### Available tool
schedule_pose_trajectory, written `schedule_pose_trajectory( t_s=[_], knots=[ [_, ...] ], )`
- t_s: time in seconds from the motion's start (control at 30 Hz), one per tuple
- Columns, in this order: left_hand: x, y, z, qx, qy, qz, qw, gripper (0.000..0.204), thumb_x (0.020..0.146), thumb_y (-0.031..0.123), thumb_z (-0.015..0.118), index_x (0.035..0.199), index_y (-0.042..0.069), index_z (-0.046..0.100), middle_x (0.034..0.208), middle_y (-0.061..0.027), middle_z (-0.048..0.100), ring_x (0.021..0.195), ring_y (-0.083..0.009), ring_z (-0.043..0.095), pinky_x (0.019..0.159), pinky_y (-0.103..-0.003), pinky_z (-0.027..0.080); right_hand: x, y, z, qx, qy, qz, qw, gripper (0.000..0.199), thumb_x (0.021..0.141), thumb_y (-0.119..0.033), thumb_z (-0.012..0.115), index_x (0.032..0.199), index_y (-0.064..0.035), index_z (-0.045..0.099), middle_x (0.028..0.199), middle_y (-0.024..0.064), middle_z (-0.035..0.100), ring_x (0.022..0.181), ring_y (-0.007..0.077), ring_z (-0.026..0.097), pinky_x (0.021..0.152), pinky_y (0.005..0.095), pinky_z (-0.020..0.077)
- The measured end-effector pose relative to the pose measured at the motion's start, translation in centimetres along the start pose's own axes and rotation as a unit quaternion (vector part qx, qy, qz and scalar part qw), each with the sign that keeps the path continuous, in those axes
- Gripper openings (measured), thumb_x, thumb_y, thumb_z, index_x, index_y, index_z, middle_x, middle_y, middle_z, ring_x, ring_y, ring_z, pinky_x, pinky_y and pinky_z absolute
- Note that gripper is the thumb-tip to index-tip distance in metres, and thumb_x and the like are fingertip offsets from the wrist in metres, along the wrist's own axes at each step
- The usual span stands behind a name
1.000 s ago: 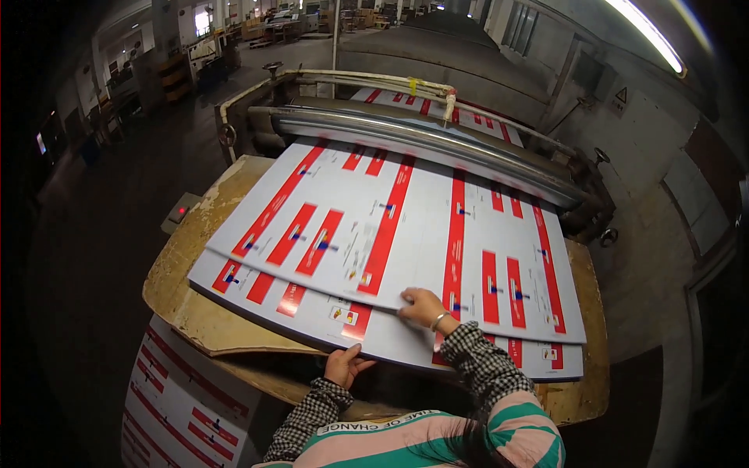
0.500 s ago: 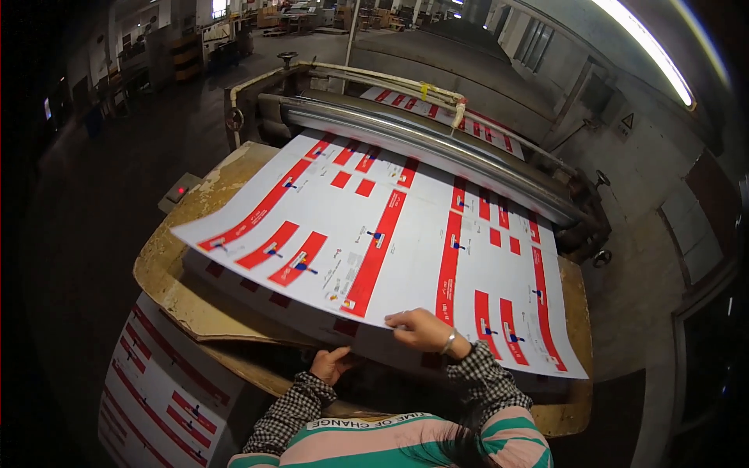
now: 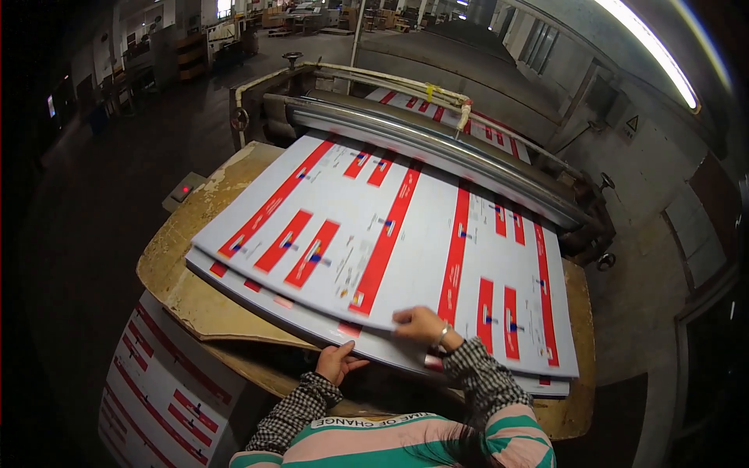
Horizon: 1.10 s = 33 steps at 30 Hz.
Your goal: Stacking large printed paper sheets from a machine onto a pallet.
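Red-and-white printed sheet at the roller, not yet fed in

Right hand (image 3: 421,324) lies flat, fingers spread, pressing the top printed sheet (image 3: 390,234) near its front edge; left hand (image 3: 337,362) cups loosely under the stack's (image 3: 250,287) near edge on the worn wooden table (image 3: 183,288). The sheet's far edge meets the steel roller (image 3: 437,148). Beyond it another printed sheet (image 3: 437,109) shows, and more wait on a pile (image 3: 168,398) at the lower left.

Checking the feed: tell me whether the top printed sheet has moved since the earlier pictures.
Yes. The top printed sheet, under the right hand, was lifted at its left end half a second ago; it now lies lower, nearer the stack, and closer to the roller.
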<state>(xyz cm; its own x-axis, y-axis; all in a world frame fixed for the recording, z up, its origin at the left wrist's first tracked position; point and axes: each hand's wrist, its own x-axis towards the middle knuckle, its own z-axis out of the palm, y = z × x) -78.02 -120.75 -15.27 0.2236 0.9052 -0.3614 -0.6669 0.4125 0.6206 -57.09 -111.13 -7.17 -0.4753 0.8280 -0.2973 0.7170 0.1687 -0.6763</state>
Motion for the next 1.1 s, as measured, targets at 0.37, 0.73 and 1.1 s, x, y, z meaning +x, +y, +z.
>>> schedule_pose_trajectory(
  t_s=[0.37,0.73,1.1],
  knots=[
    [-0.6,0.5,-0.6,-0.014,-0.015,-0.004,1.0,0.025,0.079,0.007,0.054,0.1,-0.005,0.05,0.096,-0.0143,0.056,0.088,-0.0239,0.057,0.074,-0.038,0.05,-1.6,-1.0,5.8,-0.283,0.012,-0.144,0.948,0.074,0.062,-0.032,0.067,0.122,-0.0022,0.036,0.123,0.0299,0.032,0.116,0.043,0.029,0.096,0.0425,0.0288],
    [0.1,-1.0,-0.7,-0.004,0.144,-0.003,0.989,0.03,0.082,0.012,0.048,0.107,-0.003,0.048,0.1,-0.0171,0.055,0.088,-0.0302,0.056,0.076,-0.043,0.049,-5.1,-5.9,-1.6,0.001,0.006,-0.174,0.985,0.028,0.069,-0.01,0.056,0.094,0.0031,0.058,0.101,0.0167,0.058,0.083,0.0215,0.06,0.073,0.0259,0.0475],
    [-0.5,0.4,0.3,-0.017,-0.002,0.006,1.0,0.028,0.084,0.011,0.046,0.106,-0.007,0.044,0.1,-0.0175,0.054,0.089,-0.0282,0.057,0.076,-0.041,0.05,0.3,0.0,1.2,0.064,0.017,-0.004,0.998,0.029,0.066,-0.015,0.061,0.091,-0.0001,0.061,0.101,0.0135,0.059,0.087,0.0185,0.059,0.079,0.0258,0.0446]
  ],
)
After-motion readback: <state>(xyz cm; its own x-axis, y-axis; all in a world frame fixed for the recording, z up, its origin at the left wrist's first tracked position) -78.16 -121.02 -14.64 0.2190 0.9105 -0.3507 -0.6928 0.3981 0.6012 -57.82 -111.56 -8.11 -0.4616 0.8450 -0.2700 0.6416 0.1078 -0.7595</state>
